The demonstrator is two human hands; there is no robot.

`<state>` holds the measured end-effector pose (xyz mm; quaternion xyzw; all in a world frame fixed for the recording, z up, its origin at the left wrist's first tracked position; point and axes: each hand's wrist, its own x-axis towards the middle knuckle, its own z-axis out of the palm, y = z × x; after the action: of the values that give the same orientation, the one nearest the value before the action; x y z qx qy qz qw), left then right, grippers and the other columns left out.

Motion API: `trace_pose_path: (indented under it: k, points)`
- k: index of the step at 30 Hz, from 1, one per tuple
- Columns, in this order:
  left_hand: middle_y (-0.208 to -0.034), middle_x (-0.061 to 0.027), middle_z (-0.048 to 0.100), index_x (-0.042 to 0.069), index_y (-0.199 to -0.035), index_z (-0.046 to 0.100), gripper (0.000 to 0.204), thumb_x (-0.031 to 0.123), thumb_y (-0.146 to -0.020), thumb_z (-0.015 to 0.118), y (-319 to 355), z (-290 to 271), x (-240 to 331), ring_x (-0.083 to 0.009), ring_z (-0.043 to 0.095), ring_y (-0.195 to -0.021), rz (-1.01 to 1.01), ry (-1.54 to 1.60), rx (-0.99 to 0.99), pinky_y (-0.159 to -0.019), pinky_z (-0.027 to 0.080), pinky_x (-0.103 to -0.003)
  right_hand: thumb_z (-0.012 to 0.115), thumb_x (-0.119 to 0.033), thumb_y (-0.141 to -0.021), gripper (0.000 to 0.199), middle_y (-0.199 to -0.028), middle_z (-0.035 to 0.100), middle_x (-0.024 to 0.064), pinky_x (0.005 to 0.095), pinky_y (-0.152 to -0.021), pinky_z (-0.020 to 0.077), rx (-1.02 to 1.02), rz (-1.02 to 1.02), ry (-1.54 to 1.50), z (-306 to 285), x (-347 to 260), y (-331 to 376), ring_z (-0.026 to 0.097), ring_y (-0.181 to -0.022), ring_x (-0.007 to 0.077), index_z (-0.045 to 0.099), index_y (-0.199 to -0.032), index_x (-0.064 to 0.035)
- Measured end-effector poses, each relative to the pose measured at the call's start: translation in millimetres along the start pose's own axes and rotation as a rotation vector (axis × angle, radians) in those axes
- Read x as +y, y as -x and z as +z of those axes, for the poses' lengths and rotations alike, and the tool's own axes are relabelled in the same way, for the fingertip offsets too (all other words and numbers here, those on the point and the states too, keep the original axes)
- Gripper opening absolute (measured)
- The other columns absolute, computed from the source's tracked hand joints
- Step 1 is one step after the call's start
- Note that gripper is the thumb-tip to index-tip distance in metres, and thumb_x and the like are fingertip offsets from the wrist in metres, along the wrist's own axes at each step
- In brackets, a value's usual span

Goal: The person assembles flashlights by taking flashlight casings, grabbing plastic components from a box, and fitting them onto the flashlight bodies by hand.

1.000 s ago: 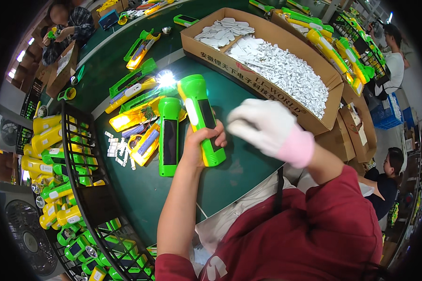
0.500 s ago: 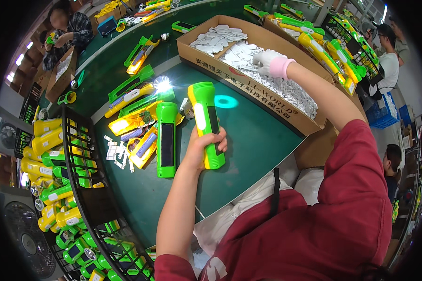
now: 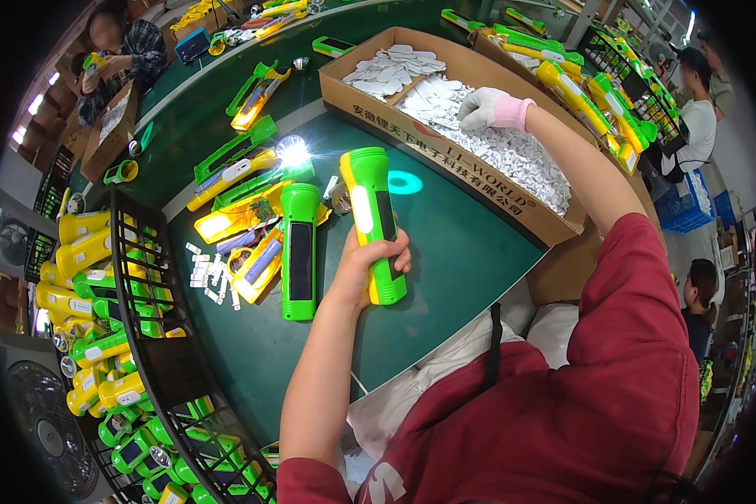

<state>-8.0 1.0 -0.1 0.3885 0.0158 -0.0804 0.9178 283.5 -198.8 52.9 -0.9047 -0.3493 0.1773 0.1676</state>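
My left hand [image 3: 376, 262] is wrapped round the lower body of a green and yellow flashlight [image 3: 364, 178], which has a dark panel and a white strip along it. The flashlight's wide head points away from me. My right hand [image 3: 484, 110], in a white glove with a pink cuff, is over small white plastic pieces [image 3: 445, 99] in a long cardboard box [image 3: 462, 170]. Its fingers are bent down and drawn together; whatever is between them is hidden. Left of the held flashlight, another green flashlight [image 3: 299, 252] lies on the table.
Opened flashlight halves with batteries [image 3: 256, 265] and a lit lamp [image 3: 292, 151] lie on the green table [image 3: 445, 269], beside small white tabs [image 3: 212, 277]. A black crate [image 3: 176, 370] at left is full of flashlights. Other people work at far left and right.
My right hand has moved slightly to the right over the white pieces, and its fingers have curled together. My left hand keeps its grip on the flashlight, which has barely shifted.
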Motion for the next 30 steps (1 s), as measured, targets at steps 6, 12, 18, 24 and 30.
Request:
trace_pose_path:
  k: [6, 12, 18, 24, 30]
  points:
    - [-0.069, -0.0043, 0.043, 0.007, -0.105, 0.04, 0.04, 0.006, -0.069, 0.056, -0.4, 0.3, 0.0, -0.0138, 0.045, -0.057, 0.002, -0.033, 0.037, -0.058, 0.042, -0.029, 0.067, -0.018, -0.065, 0.016, -0.068, 0.063, 0.0046, 0.0267, -0.062, 0.0467, 0.109, 0.042, 0.069, 5.5, -12.0, 10.0, 0.058, -0.065, 0.0135, 0.065, -0.074, -0.0052]
    - [-0.07, -0.0046, 0.043, 0.007, -0.106, 0.041, 0.039, 0.006, -0.07, 0.057, 0.0, 0.9, 0.2, -0.0143, 0.046, -0.058, 0.008, -0.007, 0.062, -0.059, 0.043, -0.03, 0.066, -0.017, -0.066, 0.014, -0.072, 0.064, 0.008, 0.031, -0.066, 0.0475, 0.227, 0.136, 0.066, -5.9, -13.9, 21.3, 0.06, -0.069, 0.0176, 0.065, -0.073, -0.0055]
    - [-0.07, -0.0049, 0.044, 0.007, -0.105, 0.041, 0.039, 0.006, -0.071, 0.058, -2.5, -0.2, -0.1, -0.0144, 0.047, -0.058, 0.009, -0.021, 0.061, -0.06, 0.043, -0.03, 0.063, -0.025, -0.068, 0.02, -0.085, 0.066, 0.012, 0.0348, -0.076, 0.0492, 0.706, 0.097, 0.375, 8.4, -2.1, 25.9, 0.063, -0.082, 0.0271, 0.068, -0.083, -0.0129]
    - [-0.073, -0.0076, 0.05, 0.004, -0.099, 0.042, 0.033, 0.005, -0.071, 0.059, -2.2, -1.7, -0.7, -0.016, 0.051, -0.057, 0.025, -0.001, 0.059, -0.058, 0.046, -0.031, 0.064, -0.019, -0.064, 0.02, -0.081, 0.066, 0.0135, 0.0339, -0.074, 0.0501, 0.117, 0.166, 0.274, 7.9, -37.1, 27.5, 0.064, -0.077, 0.0258, 0.069, -0.081, -0.0089]
    - [-0.076, -0.0083, 0.051, 0.003, -0.098, 0.042, 0.032, 0.005, -0.072, 0.06, -1.7, -0.9, -2.4, -0.0164, 0.053, -0.058, 0.052, 0.006, 0.049, -0.058, 0.047, -0.031, 0.062, -0.016, -0.065, 0.019, -0.082, 0.065, 0.0167, 0.0355, -0.074, 0.0504, 0.095, 0.172, 0.362, 10.6, -44.7, 22.5, 0.064, -0.079, 0.0291, 0.069, -0.08, -0.0061]
